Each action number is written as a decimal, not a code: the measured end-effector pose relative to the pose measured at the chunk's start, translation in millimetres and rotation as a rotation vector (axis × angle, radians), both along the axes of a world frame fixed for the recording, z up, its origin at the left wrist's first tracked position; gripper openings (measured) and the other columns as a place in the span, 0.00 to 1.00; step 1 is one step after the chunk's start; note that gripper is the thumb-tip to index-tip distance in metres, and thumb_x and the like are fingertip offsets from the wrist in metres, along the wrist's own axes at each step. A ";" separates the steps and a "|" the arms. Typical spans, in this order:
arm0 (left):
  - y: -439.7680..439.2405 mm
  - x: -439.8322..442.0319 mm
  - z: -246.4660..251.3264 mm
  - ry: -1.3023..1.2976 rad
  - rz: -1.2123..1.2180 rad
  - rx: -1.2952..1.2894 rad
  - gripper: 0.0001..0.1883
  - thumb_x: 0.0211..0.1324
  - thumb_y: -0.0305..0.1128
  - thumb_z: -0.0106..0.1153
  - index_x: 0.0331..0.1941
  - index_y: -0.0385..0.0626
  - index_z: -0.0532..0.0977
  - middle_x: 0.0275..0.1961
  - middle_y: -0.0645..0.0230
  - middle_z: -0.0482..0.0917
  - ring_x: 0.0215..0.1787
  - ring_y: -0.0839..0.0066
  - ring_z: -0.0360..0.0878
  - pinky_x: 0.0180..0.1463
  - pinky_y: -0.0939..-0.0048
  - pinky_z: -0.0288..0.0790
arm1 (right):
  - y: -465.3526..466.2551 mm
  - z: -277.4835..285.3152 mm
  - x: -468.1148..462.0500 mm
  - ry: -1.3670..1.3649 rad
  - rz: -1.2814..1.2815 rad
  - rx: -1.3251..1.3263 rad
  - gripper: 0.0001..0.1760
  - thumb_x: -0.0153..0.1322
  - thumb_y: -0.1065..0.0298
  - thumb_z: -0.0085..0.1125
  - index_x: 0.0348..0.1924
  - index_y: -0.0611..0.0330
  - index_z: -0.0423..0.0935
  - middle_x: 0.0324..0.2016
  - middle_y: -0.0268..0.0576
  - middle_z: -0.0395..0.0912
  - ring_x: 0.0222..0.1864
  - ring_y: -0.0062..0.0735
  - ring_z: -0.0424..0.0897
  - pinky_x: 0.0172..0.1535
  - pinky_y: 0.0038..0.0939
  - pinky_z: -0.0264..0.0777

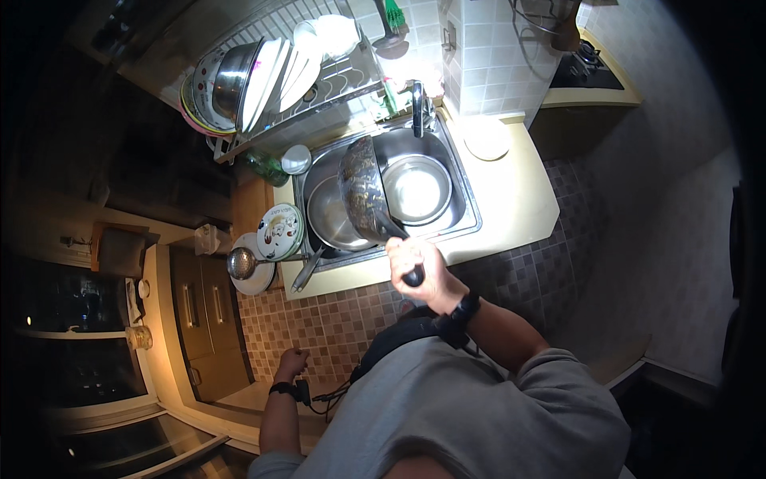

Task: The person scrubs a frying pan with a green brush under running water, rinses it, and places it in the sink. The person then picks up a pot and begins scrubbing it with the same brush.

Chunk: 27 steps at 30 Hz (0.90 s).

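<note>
My right hand [419, 272] grips the black handle of a dark wok [362, 188], which is tilted on its side over the divider of a double-bowl steel sink [462, 197]. Its brown, patchy outer side faces left, and the inside is hidden. In the left bowl lies a steel pan [326, 209], partly behind the wok; a grey handle [307, 272] sticks out over the front edge. A round steel basin [417, 190] rests in the right bowl under bright glare. My left hand [292, 363] hangs low at my side, fingers curled, with nothing visible in it.
Stacked plates [280, 232] and a perforated ladle [242, 263] crowd the counter left of the sink. A faucet [418, 108] rises behind it, and a round white lid or plate [486, 139] lies on the right counter. Above hangs a dish rack [353, 84] with bowls and plates.
</note>
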<state>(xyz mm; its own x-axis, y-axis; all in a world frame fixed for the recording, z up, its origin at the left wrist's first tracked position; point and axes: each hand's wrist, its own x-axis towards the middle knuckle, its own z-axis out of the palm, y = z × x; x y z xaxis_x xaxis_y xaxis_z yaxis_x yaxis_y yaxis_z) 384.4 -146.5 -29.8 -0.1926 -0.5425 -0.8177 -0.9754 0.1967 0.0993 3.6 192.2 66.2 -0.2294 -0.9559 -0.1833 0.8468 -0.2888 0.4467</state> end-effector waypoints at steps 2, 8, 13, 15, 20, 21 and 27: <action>-1.3 0.5 -1.8 0.027 0.030 -0.014 0.25 0.73 0.46 0.60 0.61 0.37 0.80 0.37 0.58 0.88 0.36 0.72 0.86 0.38 0.66 0.80 | 1.1 3.8 -0.5 0.051 0.102 -0.225 0.06 0.78 0.74 0.50 0.48 0.57 0.68 0.19 0.21 0.62 0.16 0.11 0.62 0.25 0.20 0.60; 2.6 -3.3 -1.5 0.012 -0.017 -0.010 0.23 0.75 0.47 0.58 0.59 0.37 0.81 0.38 0.58 0.88 0.35 0.70 0.86 0.38 0.65 0.80 | -9.2 11.5 -2.5 -0.152 0.045 -0.064 0.05 0.80 0.73 0.47 0.47 0.58 0.70 0.18 0.20 0.63 0.15 0.12 0.64 0.24 0.19 0.62; 2.4 -4.3 0.6 0.054 0.014 -0.030 0.24 0.75 0.46 0.58 0.58 0.36 0.81 0.38 0.58 0.88 0.35 0.70 0.86 0.37 0.64 0.80 | -12.5 1.6 -2.0 -0.011 0.096 -0.328 0.03 0.80 0.71 0.48 0.43 0.56 0.71 0.16 0.18 0.62 0.14 0.08 0.62 0.22 0.19 0.61; 1.6 -4.6 5.3 0.034 -0.005 -0.013 0.23 0.73 0.45 0.61 0.57 0.36 0.81 0.37 0.58 0.88 0.34 0.70 0.86 0.36 0.65 0.80 | -17.5 -4.5 -2.5 -0.044 0.035 -0.150 0.05 0.79 0.73 0.48 0.44 0.57 0.73 0.16 0.19 0.63 0.15 0.09 0.64 0.23 0.19 0.62; -0.1 -9.8 14.2 -0.016 -0.031 -0.017 0.25 0.75 0.45 0.59 0.62 0.35 0.79 0.38 0.56 0.88 0.33 0.69 0.86 0.36 0.63 0.80 | -29.7 -21.5 4.0 -0.107 0.081 -0.263 0.05 0.77 0.74 0.48 0.42 0.57 0.73 0.17 0.20 0.63 0.17 0.11 0.67 0.29 0.22 0.67; -1.2 -11.5 14.0 -0.005 -0.046 -0.015 0.25 0.75 0.45 0.59 0.62 0.35 0.79 0.38 0.56 0.88 0.33 0.69 0.86 0.36 0.63 0.80 | -29.5 -24.2 7.3 -0.103 0.045 -0.377 0.05 0.77 0.74 0.47 0.43 0.57 0.73 0.17 0.20 0.64 0.17 0.11 0.68 0.29 0.22 0.67; -5.7 -7.7 19.1 -0.058 -0.063 -0.025 0.24 0.76 0.45 0.58 0.63 0.37 0.79 0.35 0.58 0.88 0.31 0.71 0.86 0.35 0.65 0.80 | -27.3 -25.9 17.7 -0.191 0.043 -0.334 0.04 0.78 0.71 0.47 0.46 0.55 0.70 0.17 0.20 0.64 0.16 0.11 0.67 0.30 0.21 0.65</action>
<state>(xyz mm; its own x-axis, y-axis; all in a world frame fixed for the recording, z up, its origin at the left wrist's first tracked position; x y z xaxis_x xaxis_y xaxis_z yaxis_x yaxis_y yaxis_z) 376.8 -152.2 -10.7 -0.1792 -0.5511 -0.8150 -0.9651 0.2593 0.0369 21.2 164.9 40.3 -0.1799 -0.9782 0.1039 0.7474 -0.0672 0.6610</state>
